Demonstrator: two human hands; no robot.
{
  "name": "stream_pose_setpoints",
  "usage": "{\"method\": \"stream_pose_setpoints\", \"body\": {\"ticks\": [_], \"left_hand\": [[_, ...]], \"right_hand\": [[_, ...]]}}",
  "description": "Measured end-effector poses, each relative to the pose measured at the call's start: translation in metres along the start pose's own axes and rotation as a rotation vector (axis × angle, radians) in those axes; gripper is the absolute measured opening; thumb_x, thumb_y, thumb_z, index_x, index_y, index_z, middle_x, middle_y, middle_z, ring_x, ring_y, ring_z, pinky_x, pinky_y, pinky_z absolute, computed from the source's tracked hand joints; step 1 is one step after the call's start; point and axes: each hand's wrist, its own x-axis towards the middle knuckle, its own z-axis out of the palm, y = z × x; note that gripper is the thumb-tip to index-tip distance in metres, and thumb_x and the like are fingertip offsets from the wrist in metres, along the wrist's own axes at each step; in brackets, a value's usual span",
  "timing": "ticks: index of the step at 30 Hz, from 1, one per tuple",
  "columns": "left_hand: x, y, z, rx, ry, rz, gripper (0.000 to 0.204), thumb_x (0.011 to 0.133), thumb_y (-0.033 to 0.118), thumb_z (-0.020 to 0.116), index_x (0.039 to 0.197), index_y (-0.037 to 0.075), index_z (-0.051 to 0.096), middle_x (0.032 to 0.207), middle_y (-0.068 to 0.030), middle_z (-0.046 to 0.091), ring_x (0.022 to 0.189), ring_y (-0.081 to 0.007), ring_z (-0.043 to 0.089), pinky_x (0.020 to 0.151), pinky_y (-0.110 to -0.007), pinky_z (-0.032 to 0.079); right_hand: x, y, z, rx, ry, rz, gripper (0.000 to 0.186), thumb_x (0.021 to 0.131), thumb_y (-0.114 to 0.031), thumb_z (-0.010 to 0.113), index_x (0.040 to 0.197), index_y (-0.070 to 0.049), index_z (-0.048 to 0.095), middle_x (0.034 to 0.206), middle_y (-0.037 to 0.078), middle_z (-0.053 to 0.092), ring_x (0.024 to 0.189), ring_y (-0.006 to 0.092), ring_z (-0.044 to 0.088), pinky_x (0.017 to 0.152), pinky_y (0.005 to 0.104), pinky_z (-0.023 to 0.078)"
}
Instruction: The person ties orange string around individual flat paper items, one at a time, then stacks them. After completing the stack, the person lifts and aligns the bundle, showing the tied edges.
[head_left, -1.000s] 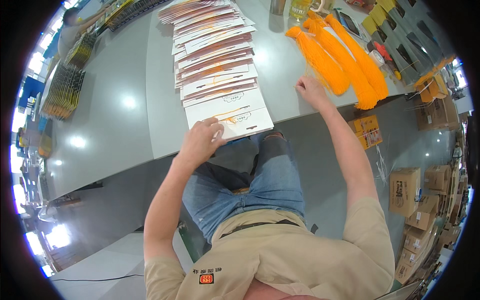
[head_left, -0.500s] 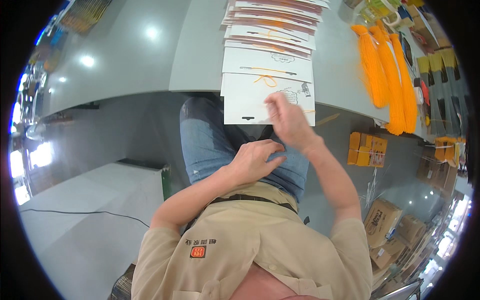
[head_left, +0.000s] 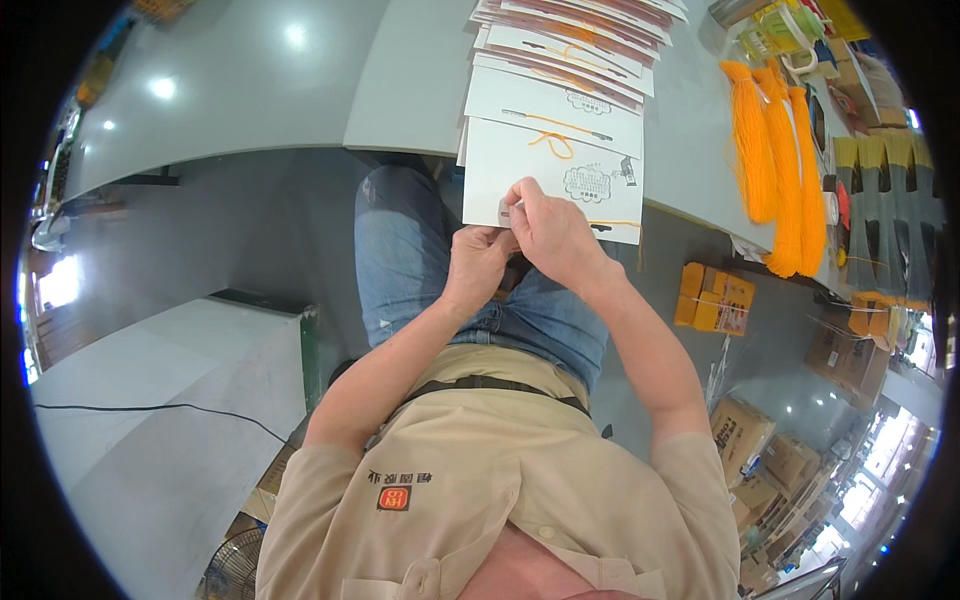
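A grey bench (head_left: 260,80) spans the upper view. On it, a row of overlapping white cards (head_left: 555,90) runs away from the person, with three hanks of orange cord (head_left: 755,160) well apart to its right. The front card (head_left: 490,165) lies at the row's near end, jutting past the bench edge. The right hand (head_left: 558,238) is over that card's near edge, its grip pinched together; what is between the fingertips is hidden. The left hand (head_left: 475,265) is just beside it, its grip partly covered, so I cannot tell whether it holds anything. A small orange cord loop (head_left: 552,146) lies on the front card's far part.
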Motion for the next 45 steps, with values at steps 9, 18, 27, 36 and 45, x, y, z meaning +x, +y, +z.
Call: {"method": "stream_pose_setpoints", "body": {"ticks": [9, 18, 27, 36, 45], "left_hand": [[-0.009, 0.002, -0.029, -0.021, 0.053, -0.163, 0.024, 0.102, 0.008, 0.054, 0.119, -0.006, 0.063, 0.106, -0.0136, 0.071, 0.09, -0.0195, 0.072, 0.086, -0.032, 0.058], [0.001, 0.003, -0.006, 0.113, -0.008, -0.059, 0.018, 0.102, 0.007, 0.056, 0.11, -0.005, 0.067, 0.1, -0.0066, 0.073, 0.087, -0.0126, 0.068, 0.083, -0.029, 0.057], [-0.005, -0.002, -0.008, 0.002, -0.009, -0.091, 0.023, 0.103, 0.007, 0.053, 0.115, -0.007, 0.066, 0.099, -0.0088, 0.073, 0.087, -0.0124, 0.07, 0.076, -0.027, 0.056], [-0.007, 0.008, -0.013, -0.008, 0.017, -0.061, 0.019, 0.103, 0.007, 0.054, 0.111, -0.007, 0.065, 0.099, -0.0103, 0.073, 0.093, -0.0154, 0.071, 0.085, -0.031, 0.059], [-0.005, 0.013, -0.038, 0.135, 0.188, 0.041, 0.021, 0.101, 0.012, 0.056, 0.103, -0.004, 0.07, 0.09, -0.0112, 0.072, 0.075, -0.016, 0.069, 0.072, -0.03, 0.057]], "right_hand": [[-0.012, 0.006, -0.006, 0.063, -0.013, 0.018, 0.012, 0.101, -0.012, 0.05, 0.107, -0.002, 0.05, 0.074, 0.021, 0.066, 0.07, 0.0411, 0.065, 0.064, 0.0497, 0.05], [0.001, -0.004, 0.003, -0.084, 0.066, -0.017, 0.011, 0.099, -0.011, 0.054, 0.106, -0.003, 0.052, 0.074, 0.019, 0.067, 0.07, 0.0387, 0.068, 0.064, 0.0472, 0.052], [-0.004, 0.006, 0.008, -0.071, 0.145, 0.013, 0.01, 0.095, -0.011, 0.059, 0.102, -0.004, 0.055, 0.072, 0.017, 0.068, 0.064, 0.0375, 0.068, 0.059, 0.0457, 0.053], [0.0, -0.003, 0.012, -0.115, 0.146, -0.033, 0.009, 0.096, -0.009, 0.057, 0.102, -0.003, 0.055, 0.076, 0.016, 0.069, 0.067, 0.0355, 0.069, 0.061, 0.0451, 0.054], [-0.024, 0.0, -0.005, -0.065, -0.04, -0.007, 0.013, 0.096, -0.011, 0.059, 0.104, -0.002, 0.057, 0.077, 0.019, 0.067, 0.072, 0.0382, 0.067, 0.065, 0.0446, 0.052]]}}
